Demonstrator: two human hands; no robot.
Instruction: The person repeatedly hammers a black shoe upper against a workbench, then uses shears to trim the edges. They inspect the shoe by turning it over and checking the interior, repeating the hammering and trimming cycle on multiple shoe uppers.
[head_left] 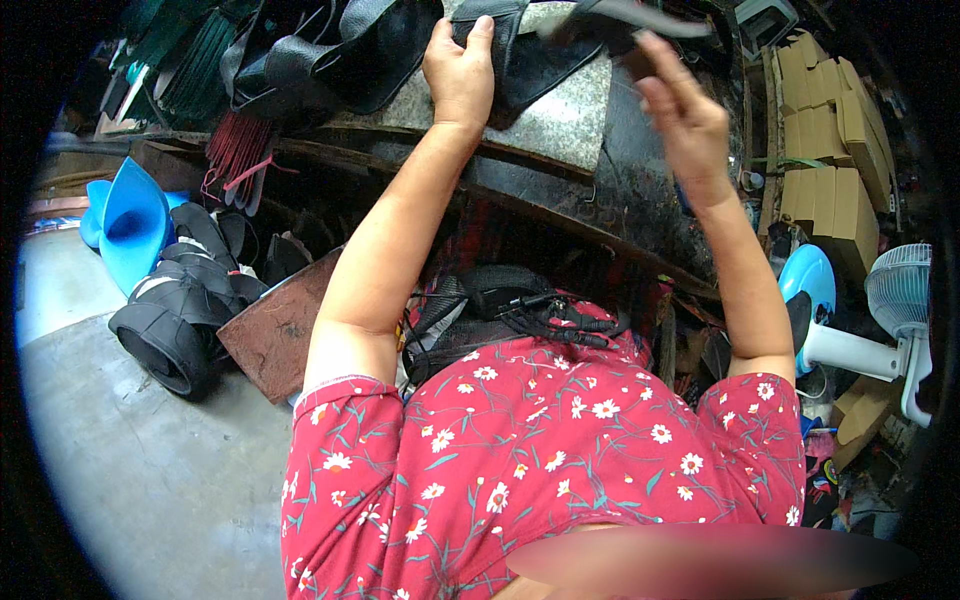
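My left hand [462,78] is closed on the edge of a black leather piece [545,65], thumb on top, at a pale, worn slab [570,125] on the workbench. To the right, my right hand [690,125] is raised over the bench and smeared by motion. Its fingertips meet the dark handle of a blurred tool with a long, curved grey head [670,18], shaped like a hammer. More black leather pieces [340,60] lie in a curled row left of my left hand.
Red strips [240,145] hang off the bench edge [380,148]. Blue curved sheets [135,225] and black shoe uppers [175,325] lie at left beside a brown board [280,325]. Cardboard boxes [830,130] and a white fan [900,290] stand at right.
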